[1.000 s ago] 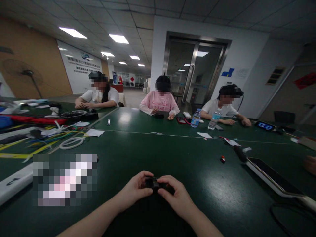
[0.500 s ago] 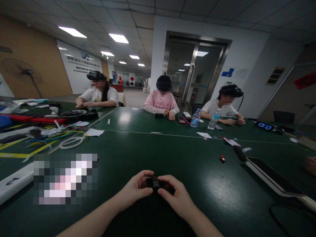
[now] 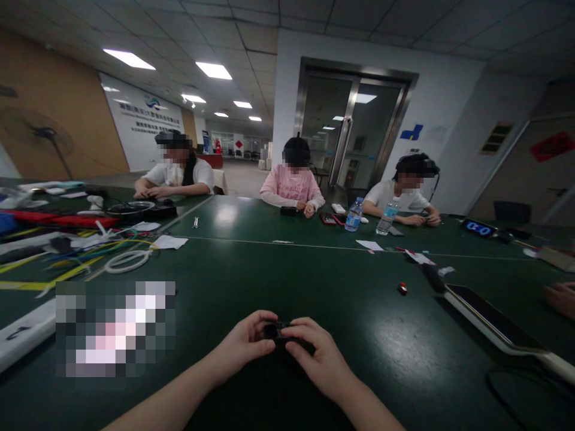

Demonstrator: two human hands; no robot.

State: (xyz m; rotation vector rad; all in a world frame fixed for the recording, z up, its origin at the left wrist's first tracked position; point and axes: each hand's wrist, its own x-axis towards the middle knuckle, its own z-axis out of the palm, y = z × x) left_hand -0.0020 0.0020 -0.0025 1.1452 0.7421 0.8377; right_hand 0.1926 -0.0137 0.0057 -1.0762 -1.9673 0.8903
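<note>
Low in the middle of the head view, my left hand (image 3: 245,347) and my right hand (image 3: 314,356) meet over a dark green table (image 3: 287,275). Between them sits a small black object (image 3: 275,331), too dark to name more closely. Fingers of both hands are curled and pinched on it, the left from its left side, the right from above and the right. Both forearms reach in from the bottom edge. The object is just above the tabletop, mostly covered by my fingers.
A small red thing (image 3: 402,289) lies right of centre. A long white-edged tablet (image 3: 489,314) lies at the right. Coloured cables and a white ring (image 3: 128,260) crowd the left. Three people sit across the table with two water bottles (image 3: 354,214). Another person's hand (image 3: 559,297) shows at the right edge.
My right fingers have shifted slightly leftward over the black object. The view has tilted a little. The people opposite have barely moved.
</note>
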